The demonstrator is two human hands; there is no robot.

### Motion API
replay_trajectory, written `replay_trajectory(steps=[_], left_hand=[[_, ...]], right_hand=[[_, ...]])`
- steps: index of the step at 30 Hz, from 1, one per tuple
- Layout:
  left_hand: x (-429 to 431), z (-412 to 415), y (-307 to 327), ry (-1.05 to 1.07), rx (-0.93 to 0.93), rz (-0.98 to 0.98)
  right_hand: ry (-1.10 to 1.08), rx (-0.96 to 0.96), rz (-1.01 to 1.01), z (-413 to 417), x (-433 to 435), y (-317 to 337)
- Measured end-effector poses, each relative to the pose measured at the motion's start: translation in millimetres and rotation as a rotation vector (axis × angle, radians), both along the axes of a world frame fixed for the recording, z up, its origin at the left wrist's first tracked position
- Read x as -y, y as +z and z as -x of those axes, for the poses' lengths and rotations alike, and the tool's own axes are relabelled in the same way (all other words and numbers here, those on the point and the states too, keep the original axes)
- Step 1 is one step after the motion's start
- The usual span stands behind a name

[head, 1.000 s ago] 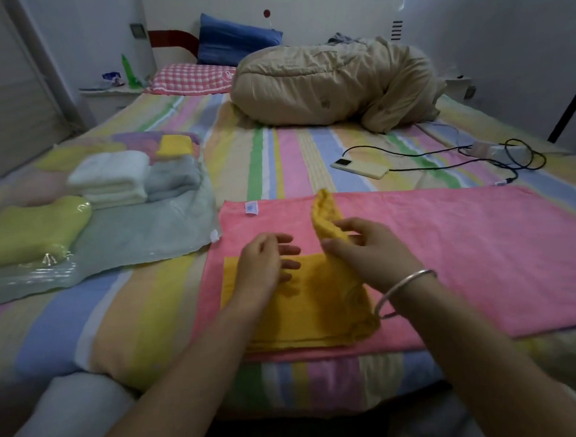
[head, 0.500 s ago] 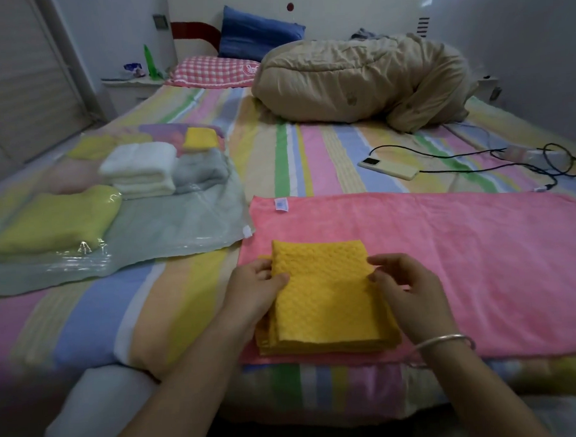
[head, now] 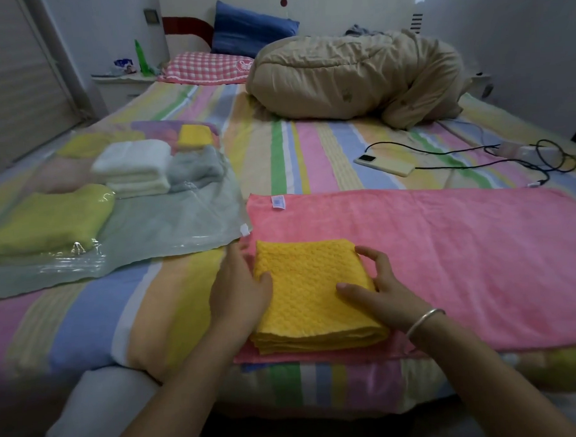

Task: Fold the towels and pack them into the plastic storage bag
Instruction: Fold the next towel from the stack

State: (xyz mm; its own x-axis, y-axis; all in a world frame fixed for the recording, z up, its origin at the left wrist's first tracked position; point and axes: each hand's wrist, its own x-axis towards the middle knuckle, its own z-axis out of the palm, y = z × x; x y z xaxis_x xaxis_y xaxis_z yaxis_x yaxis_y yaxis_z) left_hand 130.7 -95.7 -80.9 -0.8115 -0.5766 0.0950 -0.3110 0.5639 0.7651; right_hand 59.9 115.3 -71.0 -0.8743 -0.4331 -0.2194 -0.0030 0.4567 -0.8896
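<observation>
And the fold is done! A second ago the right hand (head: 382, 290) is lifting a flap of the yellow towel (head: 313, 290); now that flap is down and the towel sits as a neat, thick square between both hands, on top of the spread pink towel (head: 463, 260). The left hand (head: 238, 290) lies open against the square's left edge, fingers straight, thumb resting on top. The right hand curls its fingers over the right edge and lays its thumb across the top, gripping it.

That looks like a squaring-up hold, ready for a lift. The plastic storage bag (head: 168, 233) lies ahead and to the left of the left hand, with its near corner just beyond the fingertips. A green towel (head: 46, 222) and a white towel (head: 132, 165) are already inside it. So this one seems set for packing, and the pink towel under the hands is not yet folded.
</observation>
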Motion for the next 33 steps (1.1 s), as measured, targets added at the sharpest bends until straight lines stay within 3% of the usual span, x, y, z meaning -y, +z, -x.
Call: replay_trajectory(steps=[2,4,6,8,11,14,15,16,18,20,22,28,33], left_hand=[[-7,-5,5,-0.069,-0.111,0.380],[-9,-3,7,-0.303,-0.167,0.615],[-9,0,2,-0.516,0.025,0.798],[-10,1,-8,-0.590,0.232,0.827],[-10,5,-20,-0.624,0.184,0.616],[5,4,-9,-0.550,-0.085,-0.083],[14,1,-4,-0.465,-0.204,-0.194],[27,-3,0,-0.374,-0.291,-0.187],[58,-13,1,-0.227,-0.338,0.063],[93,-20,-6,-0.148,-0.274,0.457],[126,-25,-18,-0.137,-0.185,0.677],[169,-31,-31,-0.224,-0.031,0.917],[173,-34,-18,-0.154,-0.014,0.973]], right_hand=[[0.133,-0.050,-0.045,1,-3,5],[0.274,-0.092,-0.095,2,-3,14],[0.356,-0.100,-0.133,2,1,26],[0.310,-0.192,-0.231,1,10,34],[0.186,-0.365,-0.515,-15,42,47],[0.152,-0.461,-0.770,-42,82,56],[0.149,-0.504,-0.838,-49,95,54],[0.142,-0.539,-0.894,-54,108,51],[0.117,-0.555,-0.990,-53,126,42],[0.105,-0.522,-1.076,-50,135,33],[0.107,-0.493,-1.138,-49,140,22],[0.112,-0.484,-1.135,-40,137,12],[0.131,-0.509,-0.997,-32,102,40]])
